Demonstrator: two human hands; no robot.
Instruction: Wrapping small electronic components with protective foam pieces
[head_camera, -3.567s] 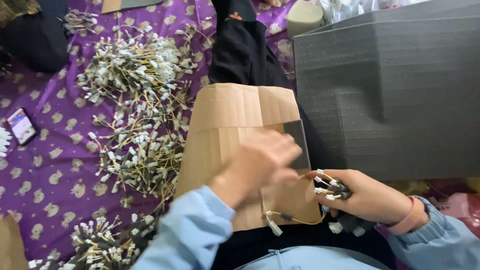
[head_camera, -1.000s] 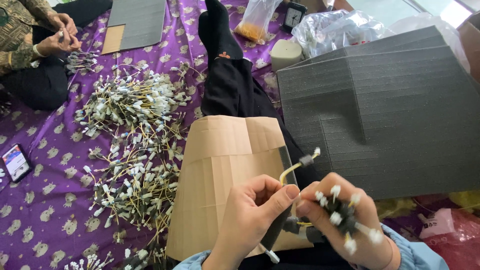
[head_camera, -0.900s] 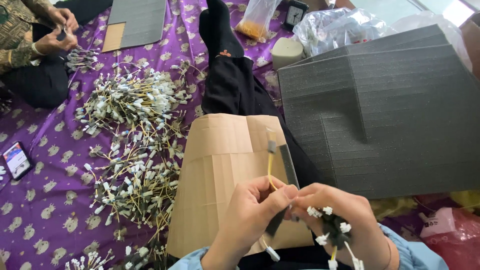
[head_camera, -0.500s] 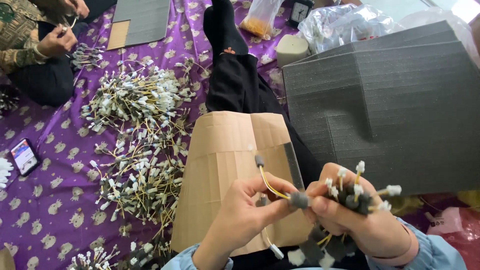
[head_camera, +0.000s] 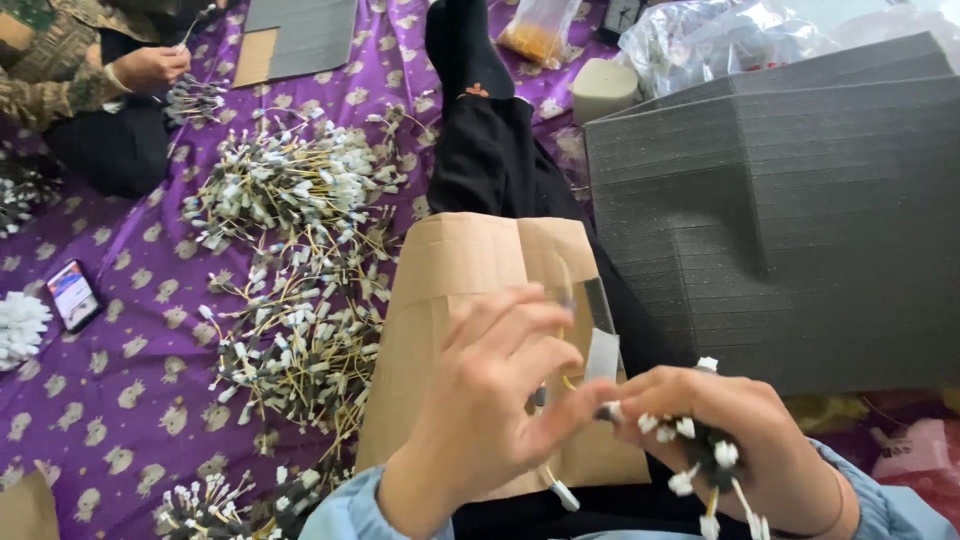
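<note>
Far right you've got the big stack of grey foam sheets (head_camera: 790, 200), and the purple floor cloth (head_camera: 120, 400) to the left carries heaps of loose white-tipped wire pieces (head_camera: 290, 270), so plenty looks left to get through. The cardboard sheet (head_camera: 480, 330) lies across your lap. Your right hand (head_camera: 740, 450) is clamped round a bundle of wire pieces (head_camera: 705, 455) already gathered (only a small share, I'd guess). Your left hand (head_camera: 490, 400) has fingers pinched together at one piece (head_camera: 607, 410), touching the bundle. It's motion-blurred, so the exact hold is hard to make out, and the bundle's lower end is cut off.
</note>
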